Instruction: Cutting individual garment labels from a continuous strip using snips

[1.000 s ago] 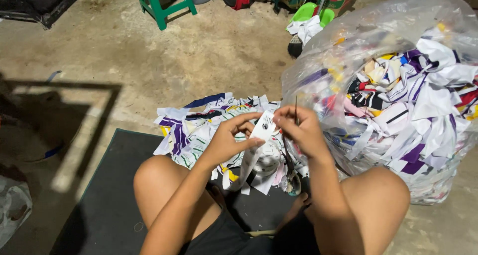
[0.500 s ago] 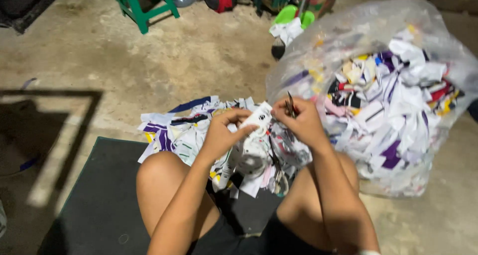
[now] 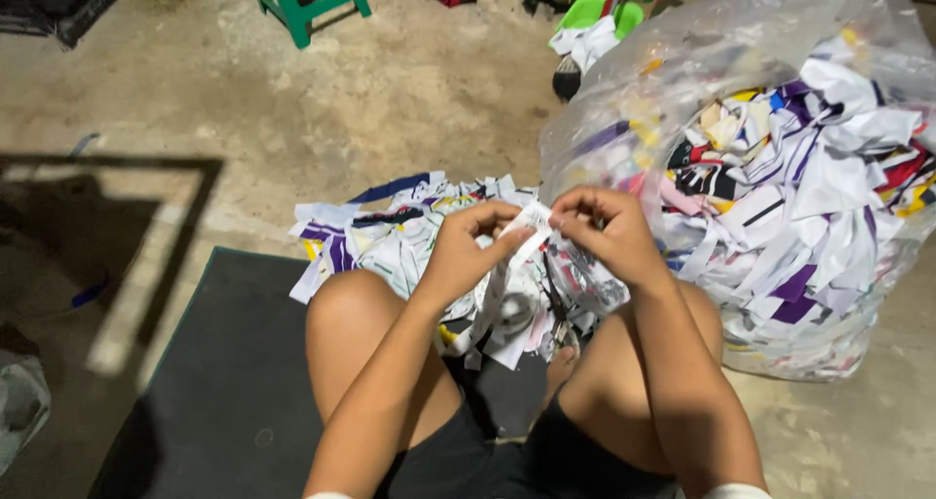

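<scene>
Left hand (image 3: 466, 250) closed, fingers pinching one end of a white printed cloth strip (image 3: 526, 228); right hand (image 3: 606, 231) closed too, pinching the other end, just beside the left. Strip held taut between both, above the knees, its loose tail hanging down toward the lap.

Directly beneath and in front of the hands: a spread heap of cloth scraps (image 3: 390, 241), white with purple, yellow and black, lying partly on the black mat (image 3: 214, 382) and partly on the concrete floor (image 3: 390, 99). Among the scraps below the right hand, dark scissor-like handles, too dim to confirm.

Close against the right hand's outer side: a big clear plastic bag (image 3: 780, 168) stuffed with more strips, crowding that side right up to the wrist.

Far ahead of the hands: green stool legs (image 3: 302, 2), a green-and-white bundle (image 3: 595, 26). Left of the hands, bare mat and floor, crossed by a frame-shaped shadow.
</scene>
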